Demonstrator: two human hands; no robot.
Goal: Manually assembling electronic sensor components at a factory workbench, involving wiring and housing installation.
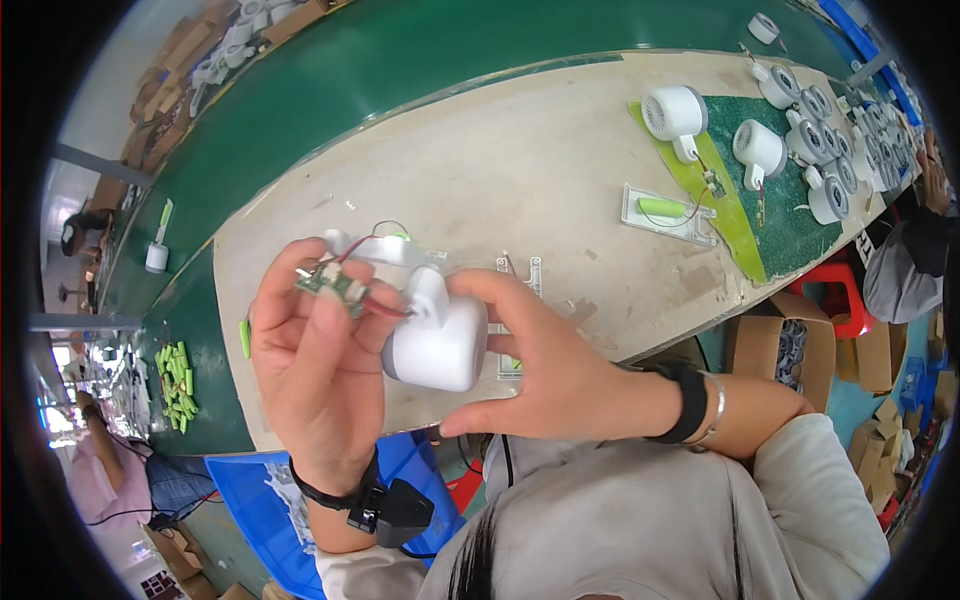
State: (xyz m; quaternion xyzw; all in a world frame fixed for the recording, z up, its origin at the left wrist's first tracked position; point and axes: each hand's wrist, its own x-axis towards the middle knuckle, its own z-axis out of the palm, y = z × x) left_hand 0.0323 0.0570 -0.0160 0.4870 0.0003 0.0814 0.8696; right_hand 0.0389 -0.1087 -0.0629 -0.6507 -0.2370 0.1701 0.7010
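Note:
My left hand [325,375] pinches a small green circuit board [335,283] between thumb and fingers. Red and dark wires run from the board to a white, drum-shaped small fan head [440,350] with a short neck. My right hand [570,375] has its fingers against the right side of the fan head, while its thumb stands apart below. Partly hidden behind my hands, a white handle shell [370,248] lies on the worktable [480,150]. Another white frame-like part [535,275] shows beyond my right hand.
At the right, a white shell with a green battery [662,208] lies beside several wired fan heads [760,150] on a green mat. A pile of green batteries [177,385] sits at the left. A blue bin [250,520] and a cardboard box [775,350] stand below the table edge.

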